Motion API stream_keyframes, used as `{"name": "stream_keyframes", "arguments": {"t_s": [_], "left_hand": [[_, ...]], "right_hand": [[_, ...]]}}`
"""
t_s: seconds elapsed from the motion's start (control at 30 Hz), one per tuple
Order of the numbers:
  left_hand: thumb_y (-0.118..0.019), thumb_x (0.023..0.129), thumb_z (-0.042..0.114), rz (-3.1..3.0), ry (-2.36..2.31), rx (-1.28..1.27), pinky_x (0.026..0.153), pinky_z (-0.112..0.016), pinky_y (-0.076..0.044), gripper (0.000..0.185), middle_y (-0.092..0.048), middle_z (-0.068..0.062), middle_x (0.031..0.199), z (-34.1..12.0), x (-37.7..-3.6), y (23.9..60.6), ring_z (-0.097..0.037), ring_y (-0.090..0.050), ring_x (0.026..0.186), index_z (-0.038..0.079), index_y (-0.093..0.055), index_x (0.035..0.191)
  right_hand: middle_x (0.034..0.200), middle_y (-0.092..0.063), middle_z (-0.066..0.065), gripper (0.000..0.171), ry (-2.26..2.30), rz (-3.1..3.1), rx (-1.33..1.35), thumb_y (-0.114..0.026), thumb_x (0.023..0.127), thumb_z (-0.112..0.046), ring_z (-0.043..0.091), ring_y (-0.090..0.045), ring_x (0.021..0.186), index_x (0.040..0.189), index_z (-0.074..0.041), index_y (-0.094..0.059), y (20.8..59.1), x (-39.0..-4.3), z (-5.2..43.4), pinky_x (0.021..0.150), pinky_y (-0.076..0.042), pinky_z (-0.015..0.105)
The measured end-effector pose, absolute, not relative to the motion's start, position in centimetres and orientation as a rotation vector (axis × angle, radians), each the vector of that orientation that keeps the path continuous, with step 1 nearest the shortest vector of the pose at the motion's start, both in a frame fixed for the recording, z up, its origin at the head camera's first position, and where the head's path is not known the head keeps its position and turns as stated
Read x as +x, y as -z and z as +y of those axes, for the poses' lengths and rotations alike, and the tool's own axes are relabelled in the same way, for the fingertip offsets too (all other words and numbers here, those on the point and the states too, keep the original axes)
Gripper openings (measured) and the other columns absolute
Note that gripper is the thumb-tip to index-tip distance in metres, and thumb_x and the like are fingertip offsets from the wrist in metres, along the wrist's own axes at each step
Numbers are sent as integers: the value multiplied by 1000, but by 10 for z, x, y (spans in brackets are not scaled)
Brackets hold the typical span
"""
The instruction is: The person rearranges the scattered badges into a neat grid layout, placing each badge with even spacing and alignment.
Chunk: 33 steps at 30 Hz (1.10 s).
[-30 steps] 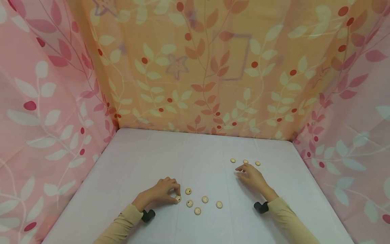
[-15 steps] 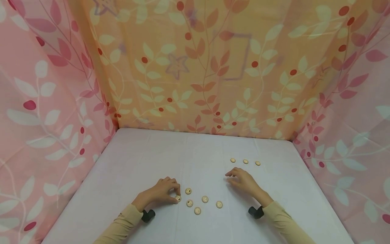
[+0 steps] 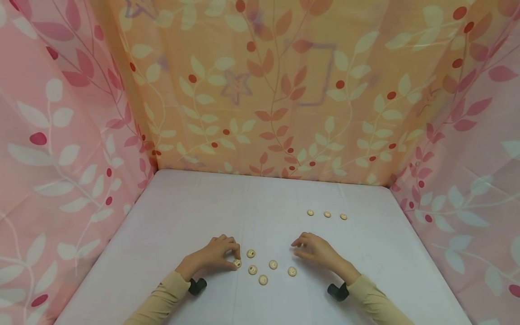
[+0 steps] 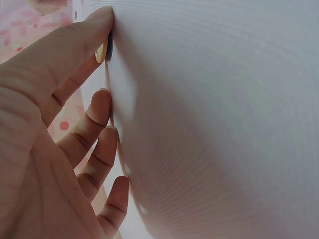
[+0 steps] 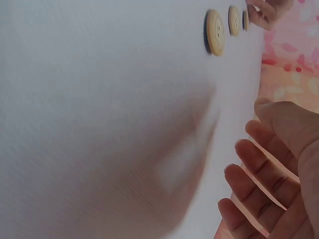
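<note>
In the head view my left hand (image 3: pixel 214 253) rests at the left of a loose group of round wooden discs with dark printed markings. Its thumb and index finger pinch one disc (image 3: pixel 237 263) at the table surface; the left wrist view shows the thin edge of that disc (image 4: pixel 101 52) between them. My right hand (image 3: pixel 318 252) hovers right of the group, fingers loosely bent, holding nothing. Nearest to it lies a disc (image 3: pixel 292 271) with a face-like print, seen larger as a pale disc (image 5: pixel 216 32) in the right wrist view. Another disc (image 3: pixel 273 264) lies farther left.
Three discs form a row farther back on the right, with the middle disc (image 3: pixel 327 214) between the other two. A white cloth covers the table (image 3: pixel 203 203). Patterned curtains (image 3: pixel 268 90) hang behind and on both sides. Each wrist wears a black camera (image 3: pixel 197 286).
My right hand has drawn back from the row of discs, leftward and toward me, near the front group. My left hand keeps its pinch on the disc without visible movement.
</note>
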<state>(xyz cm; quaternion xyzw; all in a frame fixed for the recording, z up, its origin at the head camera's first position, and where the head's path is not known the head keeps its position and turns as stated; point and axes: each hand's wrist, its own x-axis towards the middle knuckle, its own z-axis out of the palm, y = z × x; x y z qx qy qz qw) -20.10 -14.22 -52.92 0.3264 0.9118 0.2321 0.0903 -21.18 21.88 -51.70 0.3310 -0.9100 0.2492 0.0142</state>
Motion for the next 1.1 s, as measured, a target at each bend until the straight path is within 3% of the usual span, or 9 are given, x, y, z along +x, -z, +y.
{"name": "stream_keyframes", "arguments": {"t_s": [0.77,1.1], "left_hand": [[-75,73,36,2710,-686,955,87,-43,-32,19,-51,16,93,-142,-202,530,-10,-41,94,30,-59,82],[-75,74,37,2708,-685,941,87,-44,-31,20,-51,16,93,-142,-203,531,-10,-41,93,31,-58,82]], "right_hand": [[94,-57,-11,33,-743,-2952,1139,-67,80,-45,5,-50,82,102,-20,-66,524,-190,214,74,-44,25],[97,-57,-12,30,-701,-2963,1139,-72,77,-39,5,-50,87,102,-23,-66,526,-187,215,80,-44,28]]}}
